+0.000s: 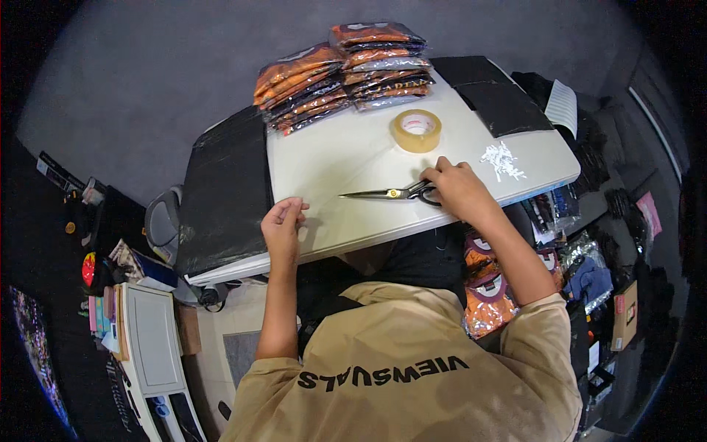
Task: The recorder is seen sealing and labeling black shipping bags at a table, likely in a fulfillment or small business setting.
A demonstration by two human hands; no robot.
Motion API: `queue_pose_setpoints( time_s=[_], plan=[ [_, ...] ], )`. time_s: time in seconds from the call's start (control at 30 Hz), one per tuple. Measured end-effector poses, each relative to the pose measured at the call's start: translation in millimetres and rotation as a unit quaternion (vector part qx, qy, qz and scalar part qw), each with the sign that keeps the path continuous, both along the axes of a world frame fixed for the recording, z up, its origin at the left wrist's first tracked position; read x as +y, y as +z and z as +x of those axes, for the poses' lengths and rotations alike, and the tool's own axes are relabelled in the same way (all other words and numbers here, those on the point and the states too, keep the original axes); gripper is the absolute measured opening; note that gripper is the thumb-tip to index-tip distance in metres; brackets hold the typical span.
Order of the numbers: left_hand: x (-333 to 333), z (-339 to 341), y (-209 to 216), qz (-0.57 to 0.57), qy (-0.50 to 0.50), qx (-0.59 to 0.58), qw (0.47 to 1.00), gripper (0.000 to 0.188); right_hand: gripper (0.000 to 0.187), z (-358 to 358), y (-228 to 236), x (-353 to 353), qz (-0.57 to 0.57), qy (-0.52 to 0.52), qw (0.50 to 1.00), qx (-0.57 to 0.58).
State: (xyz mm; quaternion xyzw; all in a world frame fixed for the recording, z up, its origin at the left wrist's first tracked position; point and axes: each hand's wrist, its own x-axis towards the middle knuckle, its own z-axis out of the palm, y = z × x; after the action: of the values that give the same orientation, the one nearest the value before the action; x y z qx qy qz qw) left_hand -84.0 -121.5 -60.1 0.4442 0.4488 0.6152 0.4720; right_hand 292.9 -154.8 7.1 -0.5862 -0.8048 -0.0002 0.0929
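My right hand (458, 190) grips the dark handles of a pair of scissors (383, 194). The blades point left over the white table (353, 228) and look nearly closed together. My left hand (284, 222) is at the near left part of the table, short of the blade tips. Its fingers are drawn together in a pinch, and whatever they hold, if anything, is too faint to make out. Beyond the scissors lies a roll of clear yellowish packing tape (402, 140), flat on its side. A pale streak runs between the roll and my left hand, possibly a strip of tape.
Two stacks of orange and black garments in clear bags, a left stack (300, 87) and a right stack (387, 70), occupy the far edge. Small white strips (502, 160) lie in a heap at right. Black sheets (224, 195) cover the left end. Bagged garments (490, 298) sit below the table.
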Motion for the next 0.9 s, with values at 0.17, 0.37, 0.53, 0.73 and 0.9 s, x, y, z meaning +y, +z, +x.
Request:
queue_pose_setpoints(
  time_s=[0.17, 0.37, 0.53, 0.73, 0.9],
  plan=[
    [-16, 11, 26, -0.021, -0.043, -0.021, 0.999, 0.02, 0.034, -1, 23, -19, -0.013, 0.018, 1.0, 0.012],
    [-28, 2, 40, -0.033, -0.105, -0.058, 0.992, 0.025, 0.032, 30, 18, -36, -0.124, 0.082, 0.979, 0.136],
    [-29, 3, 44, -0.032, -0.123, -0.078, 0.989, 0.026, 0.026, 34, -42, -60, -0.379, 0.118, 0.766, 0.506],
    [-22, 1, 56, -0.055, -0.151, -0.094, 0.983, 0.029, 0.028, -17, -68, -59, -0.401, 0.254, 0.684, 0.553],
    [-26, -1, 57, -0.065, -0.149, -0.108, 0.981, 0.033, 0.034, -38, -75, -65, -0.432, 0.26, 0.697, 0.51]
  ],
)
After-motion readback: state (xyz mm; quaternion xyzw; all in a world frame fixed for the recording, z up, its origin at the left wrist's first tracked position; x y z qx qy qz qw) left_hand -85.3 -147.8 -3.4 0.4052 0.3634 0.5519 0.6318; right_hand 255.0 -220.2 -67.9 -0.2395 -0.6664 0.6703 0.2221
